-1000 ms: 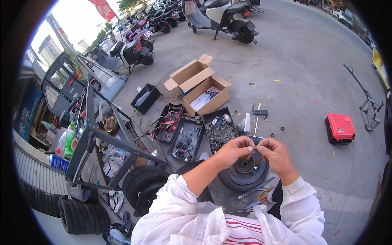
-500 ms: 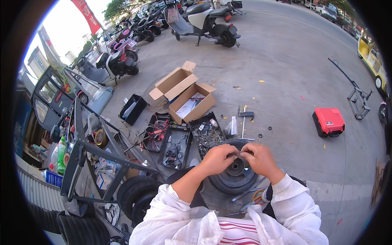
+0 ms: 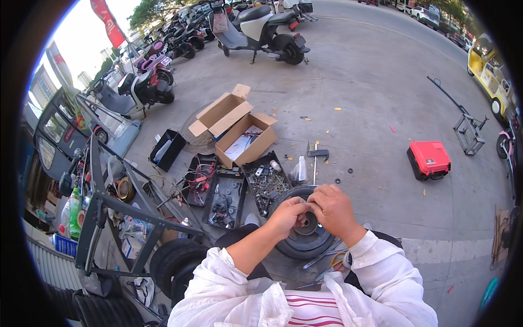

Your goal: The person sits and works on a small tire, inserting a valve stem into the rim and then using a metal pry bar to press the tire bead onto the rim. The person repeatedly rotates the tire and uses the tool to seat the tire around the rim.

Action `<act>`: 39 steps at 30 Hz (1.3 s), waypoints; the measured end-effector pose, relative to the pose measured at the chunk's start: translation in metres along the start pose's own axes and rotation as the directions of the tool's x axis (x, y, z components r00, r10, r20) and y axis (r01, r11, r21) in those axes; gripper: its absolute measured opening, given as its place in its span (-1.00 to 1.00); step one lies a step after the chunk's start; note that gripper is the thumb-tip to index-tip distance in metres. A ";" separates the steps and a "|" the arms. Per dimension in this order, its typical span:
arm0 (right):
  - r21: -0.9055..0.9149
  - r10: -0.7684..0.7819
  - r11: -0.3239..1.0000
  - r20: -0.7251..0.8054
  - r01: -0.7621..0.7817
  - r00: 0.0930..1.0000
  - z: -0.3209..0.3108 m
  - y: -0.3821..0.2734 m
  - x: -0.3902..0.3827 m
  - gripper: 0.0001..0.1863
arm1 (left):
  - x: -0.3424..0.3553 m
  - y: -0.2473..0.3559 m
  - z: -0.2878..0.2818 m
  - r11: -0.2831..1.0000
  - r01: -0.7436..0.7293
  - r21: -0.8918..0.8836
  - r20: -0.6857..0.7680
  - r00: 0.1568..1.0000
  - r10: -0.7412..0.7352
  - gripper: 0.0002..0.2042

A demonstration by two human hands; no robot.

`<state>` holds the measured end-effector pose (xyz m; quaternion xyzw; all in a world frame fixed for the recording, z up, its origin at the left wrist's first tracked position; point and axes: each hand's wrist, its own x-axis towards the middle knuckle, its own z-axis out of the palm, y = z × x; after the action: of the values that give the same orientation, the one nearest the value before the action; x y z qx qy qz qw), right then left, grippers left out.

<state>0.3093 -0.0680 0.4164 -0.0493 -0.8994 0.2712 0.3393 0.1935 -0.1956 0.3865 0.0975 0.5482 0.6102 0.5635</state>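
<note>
Over a small wheel with a black tyre and grey rim [image 3: 306, 240], my two hands meet with their fingertips pinched together. The fingers of my left hand [image 3: 290, 216] are curled inward. My right hand [image 3: 333, 210] is bent over it, thumb and fingers closed against the left fingertips. Whatever sits between them is too small or too covered to name. The wheel lies flat on the ground between my legs, its hub hole partly showing below the hands. Beside its lower right edge lie orange-handled pliers or scissors [image 3: 336, 261], whose exact kind I cannot tell.
Ahead-left stand a black tray of loose metal parts [image 3: 267, 182], another black parts tray [image 3: 224, 203] and open cardboard boxes [image 3: 256, 143]. A metal frame [image 3: 147, 222] and loose tyres [image 3: 177, 260] crowd the left. To the right are a red toolbox [image 3: 430, 159] and a metal stand [image 3: 469, 133].
Both hands have shifted slightly left in the picture, along with the whole scene. My right hand has turned further over the left, and its fingers are more tightly bunched.
</note>
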 end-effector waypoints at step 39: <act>0.335 0.321 0.869 0.181 -0.365 0.930 0.012 0.009 -0.007 -0.91 | -0.002 0.012 -0.015 0.852 -0.292 0.435 -0.034 0.940 0.340 -0.85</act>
<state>0.3056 -0.0680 0.4003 -0.1286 -0.8292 0.4907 0.2345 0.1762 -0.2026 0.3907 0.2725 0.6739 0.5655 0.3896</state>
